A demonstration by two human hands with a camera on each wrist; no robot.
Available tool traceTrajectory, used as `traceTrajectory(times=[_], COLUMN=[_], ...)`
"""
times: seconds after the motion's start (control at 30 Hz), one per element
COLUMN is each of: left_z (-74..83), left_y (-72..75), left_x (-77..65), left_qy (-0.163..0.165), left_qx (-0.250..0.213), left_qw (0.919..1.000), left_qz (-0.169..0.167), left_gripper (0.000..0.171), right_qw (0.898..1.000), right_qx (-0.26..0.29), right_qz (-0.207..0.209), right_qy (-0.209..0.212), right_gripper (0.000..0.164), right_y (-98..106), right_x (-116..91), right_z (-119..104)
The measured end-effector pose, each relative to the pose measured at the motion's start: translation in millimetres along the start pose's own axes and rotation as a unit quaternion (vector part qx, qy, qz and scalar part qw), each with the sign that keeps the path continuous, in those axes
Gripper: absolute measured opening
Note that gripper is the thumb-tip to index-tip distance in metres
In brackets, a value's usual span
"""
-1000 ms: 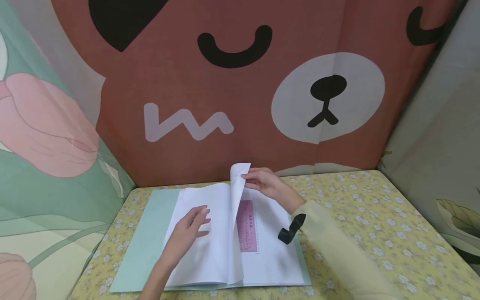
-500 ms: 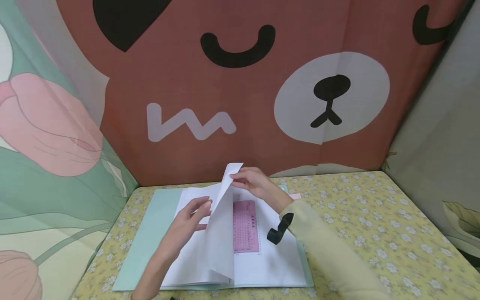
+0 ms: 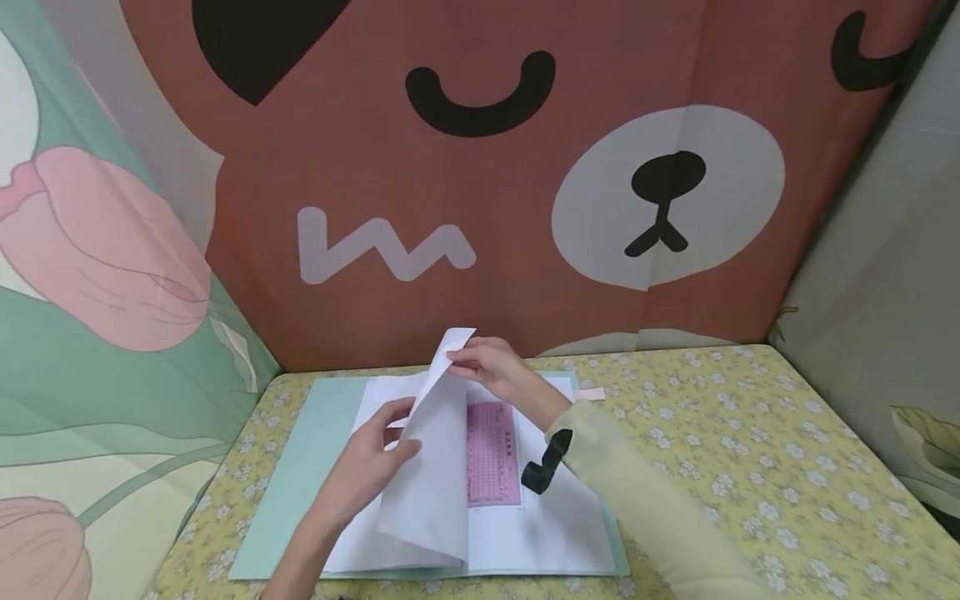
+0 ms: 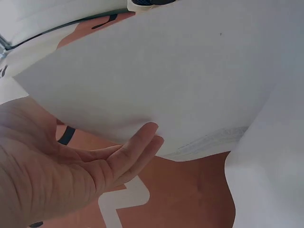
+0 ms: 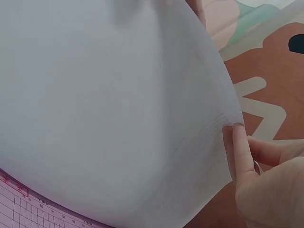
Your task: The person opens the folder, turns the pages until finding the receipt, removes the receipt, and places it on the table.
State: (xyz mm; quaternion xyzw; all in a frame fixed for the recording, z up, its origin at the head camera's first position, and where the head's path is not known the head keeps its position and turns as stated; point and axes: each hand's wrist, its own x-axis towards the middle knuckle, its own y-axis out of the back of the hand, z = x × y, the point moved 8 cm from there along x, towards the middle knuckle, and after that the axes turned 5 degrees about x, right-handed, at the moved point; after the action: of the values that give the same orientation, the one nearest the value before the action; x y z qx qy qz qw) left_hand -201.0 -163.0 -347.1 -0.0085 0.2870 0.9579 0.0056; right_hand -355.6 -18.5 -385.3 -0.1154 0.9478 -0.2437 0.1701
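Observation:
A notebook with a pale green cover [image 3: 315, 425] lies spread on the table. One white page [image 3: 431, 492] stands raised from it, curving leftward. My right hand [image 3: 491, 367] pinches this page near its top corner; in the right wrist view, thumb and fingers [image 5: 243, 156] lie on opposite sides of the paper. My left hand [image 3: 371, 458] holds the page's free edge, thumb on the near side. The left wrist view has its fingers [image 4: 137, 149] against the paper, with the thumb hidden behind it. On the right-hand page lies a pink card [image 3: 493, 454] with a printed grid.
A yellow floral cloth [image 3: 720, 467] covers the table. Behind it hangs a brown curtain [image 3: 360, 325] with a bear print. A small pink tab [image 3: 590, 393] sticks out at the notebook's right edge. A black strap [image 3: 547, 462] hangs from my right wrist.
My right hand has moved left with the page, which has swung over leftward and uncovered more of the pink card. My left hand has come onto the page's edge.

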Motion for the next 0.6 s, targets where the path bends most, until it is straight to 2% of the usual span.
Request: traceTrajectory(times=[0.17,0.27,0.43,0.6], left_z=[-0.8,-5.3,-18.4,-36.8], left_y=[2.7,3.4,7.4,13.8], left_x=[0.7,2.7,4.1,5.6], left_qy=[-0.016,-0.015,-0.005,0.006], left_qx=[0.064,0.093,0.115,0.129], left_qw=[0.9978,0.9955,0.9933,0.9916], left_qz=[0.010,0.012,0.009,0.011], left_gripper=[0.053,0.055,0.057,0.059], right_qw=[1.000,0.998,0.990,0.982], right_qx=[-0.008,-0.038,-0.122,-0.178], right_qz=[-0.022,-0.048,-0.068,-0.054], right_qy=[-0.008,-0.003,0.018,0.028], right_gripper=[0.034,0.036,0.041,0.040], right_y=[-2,1,16,39], right_x=[-3,-6,-10,-11], right_z=[1,-2,-5,-3])
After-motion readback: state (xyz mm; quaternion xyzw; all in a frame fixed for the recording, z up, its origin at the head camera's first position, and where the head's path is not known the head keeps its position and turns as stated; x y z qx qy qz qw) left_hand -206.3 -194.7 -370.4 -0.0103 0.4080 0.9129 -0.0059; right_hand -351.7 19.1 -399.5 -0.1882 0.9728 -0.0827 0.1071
